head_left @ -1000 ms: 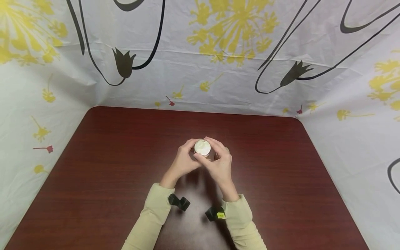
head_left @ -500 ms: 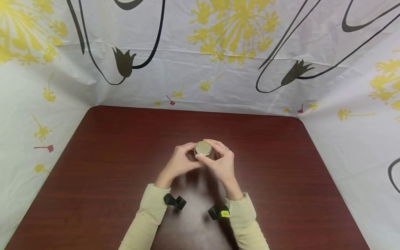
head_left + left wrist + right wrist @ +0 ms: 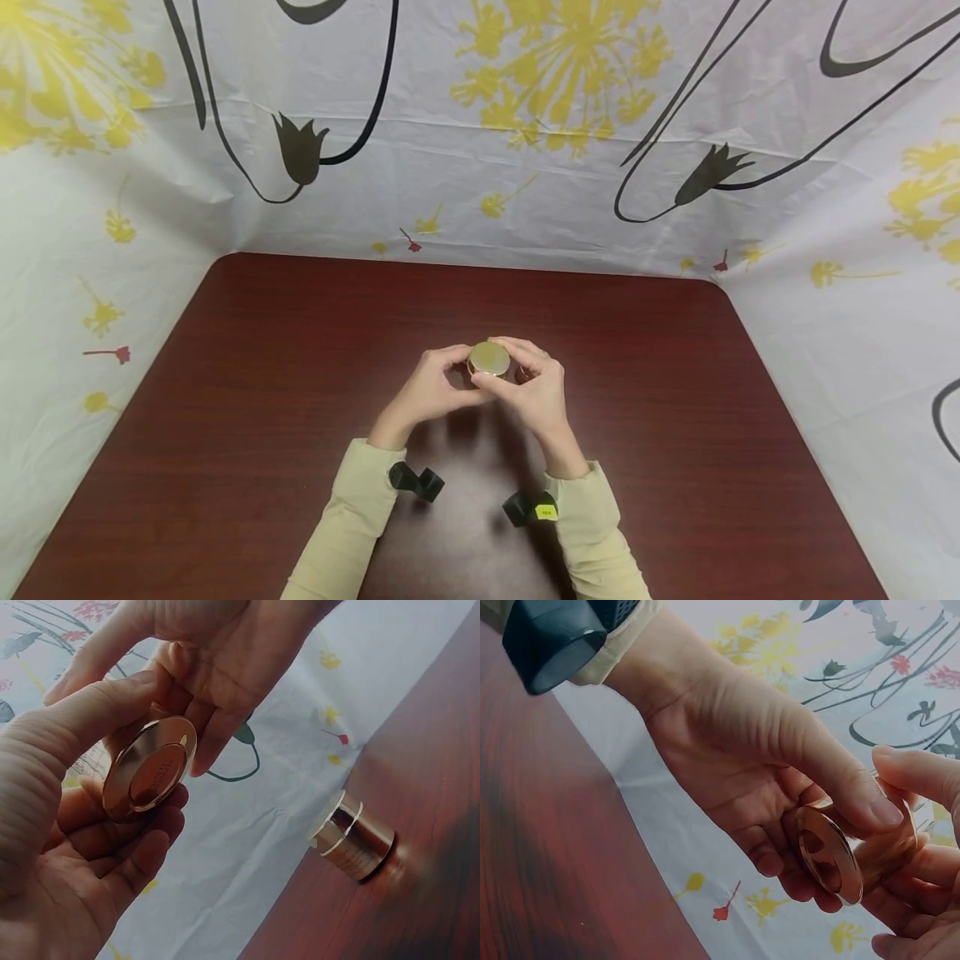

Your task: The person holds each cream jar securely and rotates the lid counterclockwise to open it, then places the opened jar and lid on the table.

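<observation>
Both hands hold a shiny copper-gold, round metal piece [image 3: 490, 358] above the middle of the table. In the head view its flat round top faces up. The left hand [image 3: 429, 385] grips it from the left, thumb and fingers bent about it. From the other side the right hand [image 3: 531, 385] pinches it between thumb and fingers. In the left wrist view a gold disc [image 3: 154, 769] with a sunken centre and small lettering shows; the right wrist view shows a flared rim [image 3: 831, 859] on a cylindrical body. A second gold cylinder [image 3: 354, 834] with a seam stands on the table.
The dark red wooden table [image 3: 225, 375] has rounded far corners. A white sheet [image 3: 420, 150] with yellow and dark flower prints surrounds its back and sides. Black cameras [image 3: 529, 508] sit on both wrists.
The held piece has shifted slightly toward the person and tilted; its top has gone from bright white glare to gold. Both hands moved with it, and the wrists have spread a little apart.
</observation>
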`<action>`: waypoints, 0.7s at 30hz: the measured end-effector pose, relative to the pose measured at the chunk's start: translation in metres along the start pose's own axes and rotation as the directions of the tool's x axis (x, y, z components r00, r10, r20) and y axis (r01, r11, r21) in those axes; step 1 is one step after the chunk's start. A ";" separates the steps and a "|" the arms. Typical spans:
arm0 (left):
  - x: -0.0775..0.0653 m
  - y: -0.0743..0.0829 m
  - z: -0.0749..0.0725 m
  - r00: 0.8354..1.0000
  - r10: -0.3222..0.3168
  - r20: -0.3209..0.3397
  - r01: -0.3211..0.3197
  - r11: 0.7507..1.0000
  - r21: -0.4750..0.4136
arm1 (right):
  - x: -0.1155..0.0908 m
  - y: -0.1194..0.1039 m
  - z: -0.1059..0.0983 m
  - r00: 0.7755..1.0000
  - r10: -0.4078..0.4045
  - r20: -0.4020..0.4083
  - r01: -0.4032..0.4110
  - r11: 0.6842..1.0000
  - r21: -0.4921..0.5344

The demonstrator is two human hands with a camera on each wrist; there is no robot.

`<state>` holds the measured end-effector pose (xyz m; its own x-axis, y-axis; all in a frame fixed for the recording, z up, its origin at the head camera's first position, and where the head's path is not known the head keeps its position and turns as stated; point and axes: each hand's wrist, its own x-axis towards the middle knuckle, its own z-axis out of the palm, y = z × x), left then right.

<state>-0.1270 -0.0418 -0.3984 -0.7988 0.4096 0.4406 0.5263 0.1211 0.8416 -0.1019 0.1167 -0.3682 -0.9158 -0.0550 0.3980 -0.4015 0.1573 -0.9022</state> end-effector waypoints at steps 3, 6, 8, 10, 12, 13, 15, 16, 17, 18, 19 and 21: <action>0.001 0.017 -0.001 1.000 0.000 0.002 0.000 1.000 0.014 | 0.000 0.000 -0.001 1.000 0.002 0.011 -0.002 1.000 0.017; 0.000 0.016 0.000 1.000 0.003 -0.003 -0.003 1.000 0.016 | 0.000 0.008 -0.002 1.000 -0.014 0.026 0.012 0.999 0.052; -0.001 0.016 0.000 1.000 -0.009 0.007 0.009 1.000 -0.006 | 0.001 0.015 -0.003 0.999 -0.024 0.049 0.019 0.996 0.090; -0.001 0.015 0.000 1.000 -0.019 0.022 0.020 0.999 -0.030 | 0.000 0.022 -0.005 0.997 -0.031 0.075 0.022 0.992 0.120; -0.002 0.014 0.000 0.999 -0.023 0.035 0.025 0.998 -0.056 | 0.000 0.027 -0.007 0.994 -0.037 0.102 0.022 0.988 0.151; -0.002 0.014 0.001 0.999 -0.024 0.040 0.027 0.997 -0.069 | 0.000 0.028 -0.008 0.992 -0.044 0.116 0.023 0.985 0.171; -0.001 0.015 0.000 0.999 -0.015 0.047 0.018 0.997 -0.071 | 0.000 0.029 -0.010 0.989 -0.057 0.133 0.029 0.979 0.202; -0.001 0.016 0.000 0.999 -0.010 0.050 0.013 0.997 -0.070 | 0.000 0.029 -0.011 0.988 -0.061 0.143 0.029 0.976 0.217; -0.001 0.017 0.000 0.999 -0.005 0.053 0.008 0.998 -0.067 | 0.000 0.030 -0.012 0.986 -0.065 0.155 0.029 0.974 0.223; -0.001 0.017 0.000 0.998 0.001 0.055 0.002 0.998 -0.063 | 0.000 0.030 -0.013 0.983 -0.067 0.170 0.028 0.974 0.223; -0.001 0.018 -0.001 0.998 0.007 0.056 -0.004 0.999 -0.053 | 0.000 0.030 -0.014 0.981 -0.064 0.186 0.022 0.976 0.218; -0.001 0.019 -0.002 0.998 0.018 0.053 -0.017 0.999 -0.030 | 0.000 0.031 -0.016 0.976 -0.054 0.212 0.014 0.983 0.184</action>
<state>-0.1163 -0.0415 -0.3823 -0.7724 0.4591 0.4388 0.5307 0.0870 0.8431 -0.1141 0.1371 -0.3931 -0.8749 -0.2709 0.4015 -0.4100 -0.0272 -0.9117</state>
